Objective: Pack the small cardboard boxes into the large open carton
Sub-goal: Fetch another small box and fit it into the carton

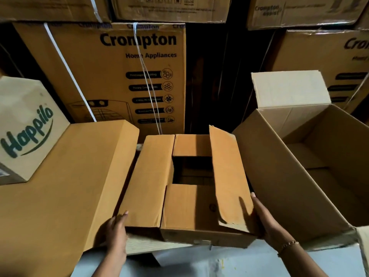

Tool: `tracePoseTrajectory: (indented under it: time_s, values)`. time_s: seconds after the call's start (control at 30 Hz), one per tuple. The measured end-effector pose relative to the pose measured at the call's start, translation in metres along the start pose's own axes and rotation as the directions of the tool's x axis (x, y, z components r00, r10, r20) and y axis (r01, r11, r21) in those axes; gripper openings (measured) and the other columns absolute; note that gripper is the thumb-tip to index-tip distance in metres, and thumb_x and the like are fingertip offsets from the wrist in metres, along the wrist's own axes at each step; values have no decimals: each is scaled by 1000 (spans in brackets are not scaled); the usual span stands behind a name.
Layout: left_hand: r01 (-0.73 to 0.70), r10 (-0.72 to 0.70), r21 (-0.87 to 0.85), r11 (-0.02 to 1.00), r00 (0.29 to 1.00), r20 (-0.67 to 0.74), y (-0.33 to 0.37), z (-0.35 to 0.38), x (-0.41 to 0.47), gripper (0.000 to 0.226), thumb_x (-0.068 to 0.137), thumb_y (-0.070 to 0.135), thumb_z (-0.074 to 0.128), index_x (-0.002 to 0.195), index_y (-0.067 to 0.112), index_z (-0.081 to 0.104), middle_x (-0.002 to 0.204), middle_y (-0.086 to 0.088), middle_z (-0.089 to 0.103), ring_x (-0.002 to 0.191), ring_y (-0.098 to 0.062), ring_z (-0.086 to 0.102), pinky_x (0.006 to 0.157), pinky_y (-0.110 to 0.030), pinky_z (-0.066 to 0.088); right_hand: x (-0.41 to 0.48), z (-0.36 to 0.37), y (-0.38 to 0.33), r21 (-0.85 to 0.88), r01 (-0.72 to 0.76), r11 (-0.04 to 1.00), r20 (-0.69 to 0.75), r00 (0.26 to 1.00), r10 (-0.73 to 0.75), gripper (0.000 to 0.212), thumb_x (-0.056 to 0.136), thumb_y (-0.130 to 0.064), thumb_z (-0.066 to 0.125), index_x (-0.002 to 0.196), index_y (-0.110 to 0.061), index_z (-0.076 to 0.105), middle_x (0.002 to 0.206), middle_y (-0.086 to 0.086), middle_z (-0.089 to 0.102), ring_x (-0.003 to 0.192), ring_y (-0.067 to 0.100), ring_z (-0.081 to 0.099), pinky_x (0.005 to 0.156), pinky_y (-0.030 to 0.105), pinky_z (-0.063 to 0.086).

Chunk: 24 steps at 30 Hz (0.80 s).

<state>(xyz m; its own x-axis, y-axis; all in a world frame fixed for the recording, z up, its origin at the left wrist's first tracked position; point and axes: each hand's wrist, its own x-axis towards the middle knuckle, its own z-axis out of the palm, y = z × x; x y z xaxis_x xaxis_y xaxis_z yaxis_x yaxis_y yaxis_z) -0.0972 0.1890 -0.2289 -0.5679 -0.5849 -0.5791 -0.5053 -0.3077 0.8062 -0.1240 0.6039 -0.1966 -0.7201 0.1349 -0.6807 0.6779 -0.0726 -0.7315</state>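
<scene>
**boxfan:** Left hand (116,228) and right hand (263,220) press flat-palmed on the small box (187,206) sides, nothing curled round; it's just left of the carton (279,176).

**tapeguy:** that raised flap (225,166) might snag the carton's wall; a palm squeeze could slip.

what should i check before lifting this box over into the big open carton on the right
1. Left hand flat against the small box at its near-left corner: ok.
2. Right hand flat against the box's right side: ok.
3. Box top closed: not ok. The right flap tilts up and a square gap shows in the middle.
4. Large open carton mouth unblocked: ok. Its rear flap stands upright.
5. Free room inside the carton: cannot tell. The inside is dim, with pale shapes low down.
6. Clearance: not ok yet. The carton's near wall rises above the box, so the box probably has to be lifted over it.
</scene>
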Motion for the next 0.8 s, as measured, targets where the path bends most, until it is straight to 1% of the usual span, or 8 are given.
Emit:
tracePoseTrajectory:
  time_s: [0.07,0.17,0.27,0.33,0.4,0.47,0.6,0.8]
  values:
    - [77,-57,-253,964,995,85,9,-2,1,54,100,40,52,147,16,43,144,-14,47,132,-37,45,103,-50,41,7,-2,4,-8,3,1000,18,1000,-2,77,68,-81,68,121,-25,67,105,16,73,84,32,69,72,41,58]
    - [225,-112,-452,863,958,263,23,-4,6,65,98,59,35,150,20,38,155,-12,38,143,-35,34,113,-52,28,-1,2,4,-89,-7,996,54,998,12,63,74,-59,78,106,-7,60,66,11,61,55,24,63,55,31,53]
    - [260,-139,-388,884,940,311,30,11,6,45,102,38,27,136,22,52,152,-16,41,139,-33,38,116,-57,20,-4,7,10,-197,14,980,-18,1000,-18,59,92,-44,66,132,-4,49,80,6,62,62,16,59,53,28,47]
    - [223,-109,-287,932,925,363,30,25,-1,28,103,25,34,108,22,61,121,-14,65,109,-32,56,103,-57,36,-8,12,13,-219,-6,976,-50,999,-5,65,88,-54,67,135,-14,45,100,8,62,85,22,60,65,34,49]
    - [220,-125,-206,953,909,397,25,38,-2,22,103,17,39,96,17,60,91,-9,74,86,-28,57,82,-45,46,-11,18,17,-207,-49,977,-70,997,35,99,62,-78,75,139,-23,46,111,8,61,96,25,61,67,35,52]
    - [186,-151,-50,981,906,396,18,47,-2,20,101,25,47,107,14,63,112,-12,71,92,-31,57,84,-44,45,-7,17,23,-171,-22,985,-97,995,5,129,16,-89,77,126,-27,51,110,7,64,94,24,64,60,32,56]
    - [84,-275,363,928,811,516,14,59,-15,134,35,80,80,151,29,36,154,-4,39,140,-27,37,111,-54,28,1,16,33,-138,-34,990,-151,989,13,134,33,-80,77,150,-30,36,116,6,59,102,29,60,75,51,61]
    - [-10,-277,444,896,770,575,9,66,-21,128,33,73,81,143,20,47,156,-4,33,143,-27,32,99,-57,47,-20,33,18,-167,-1,986,-147,989,-24,126,24,-71,89,130,-11,53,86,15,71,66,21,68,47,26,54]
